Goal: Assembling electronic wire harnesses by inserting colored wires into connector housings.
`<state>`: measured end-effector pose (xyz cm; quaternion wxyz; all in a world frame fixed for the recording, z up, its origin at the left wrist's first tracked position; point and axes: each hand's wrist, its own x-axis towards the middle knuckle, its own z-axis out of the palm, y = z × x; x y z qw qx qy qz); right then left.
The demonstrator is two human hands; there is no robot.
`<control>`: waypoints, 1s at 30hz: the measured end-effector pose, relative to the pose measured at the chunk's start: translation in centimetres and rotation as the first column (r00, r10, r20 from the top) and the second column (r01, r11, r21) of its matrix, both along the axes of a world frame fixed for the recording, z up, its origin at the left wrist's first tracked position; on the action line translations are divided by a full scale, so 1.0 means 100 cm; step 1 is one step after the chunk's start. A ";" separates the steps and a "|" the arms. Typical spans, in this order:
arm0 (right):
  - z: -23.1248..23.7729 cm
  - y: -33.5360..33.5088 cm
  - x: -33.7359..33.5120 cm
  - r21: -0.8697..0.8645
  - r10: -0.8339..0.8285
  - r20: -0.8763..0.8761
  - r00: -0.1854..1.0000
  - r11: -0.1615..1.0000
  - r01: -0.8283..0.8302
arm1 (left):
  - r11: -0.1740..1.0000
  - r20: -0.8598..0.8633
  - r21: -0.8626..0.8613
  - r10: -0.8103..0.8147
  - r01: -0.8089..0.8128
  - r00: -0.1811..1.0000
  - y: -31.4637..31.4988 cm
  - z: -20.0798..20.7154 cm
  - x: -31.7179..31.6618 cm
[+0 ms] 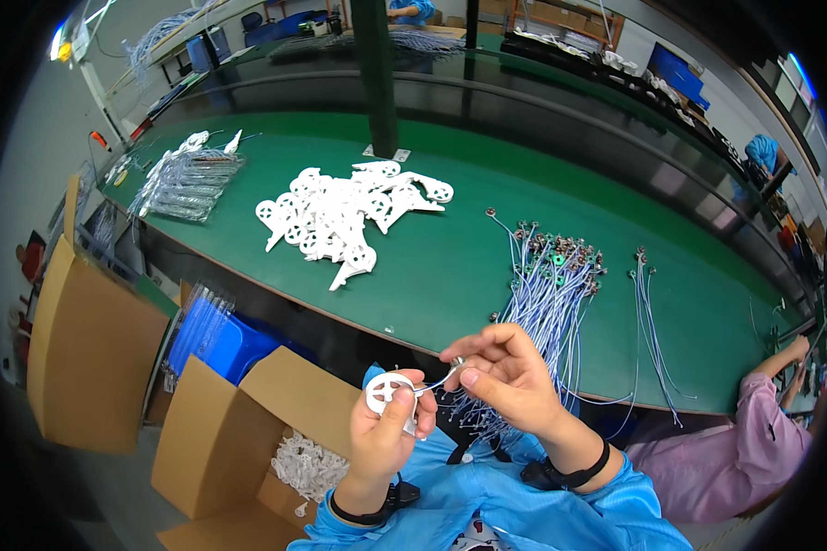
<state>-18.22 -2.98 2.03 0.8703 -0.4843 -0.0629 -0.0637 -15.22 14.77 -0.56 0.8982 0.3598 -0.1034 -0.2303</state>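
Close in front of my body, my left hand [386, 424] is closed round a white plastic housing [381, 390] with a round, spoked end, the thumb pressed on its face. My right hand [510, 376] pinches the small metal end of a wire [456, 362] between thumb and finger. That wire curves across to the housing in my left hand; how it joins there is hidden by the fingers. On the green bench beyond lies a pile of similar white housings [326, 216]. Just past my right hand spreads a bundle of blue-white wires [551, 303] with small metal parts at their far ends.
A few more wires [648, 321] lie apart on the right. Clear bags of parts [188, 184] rest at the bench's far left. Below left stand an open cardboard box [198, 441] and a blue bin [248, 349]. A dark post [372, 83] rises behind. Another person's pink sleeve [753, 432] is at right.
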 end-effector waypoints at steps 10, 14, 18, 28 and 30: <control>-0.020 0.003 -0.002 -0.171 -0.095 0.110 0.989 0.979 0.113 | 0.997 -0.026 -0.032 -0.071 0.070 0.997 -0.013 -0.004 0.005; -0.017 0.013 -0.001 -0.269 -0.113 0.130 0.985 0.952 0.145 | 0.993 -0.026 -0.093 -0.074 0.072 0.997 -0.018 -0.008 0.004; -0.017 0.017 -0.002 -0.244 -0.124 0.062 0.990 0.960 0.136 | 0.995 0.078 0.097 0.003 -0.011 0.997 -0.029 0.001 -0.001; -0.010 0.009 -0.005 -0.550 -0.222 0.220 0.950 0.776 0.308 | 0.973 0.249 0.226 -0.099 0.041 0.963 -0.029 -0.010 -0.006; -0.013 0.008 -0.005 -0.539 -0.231 0.241 0.943 0.776 0.328 | 0.975 0.240 0.216 -0.111 0.059 0.965 -0.030 -0.011 -0.006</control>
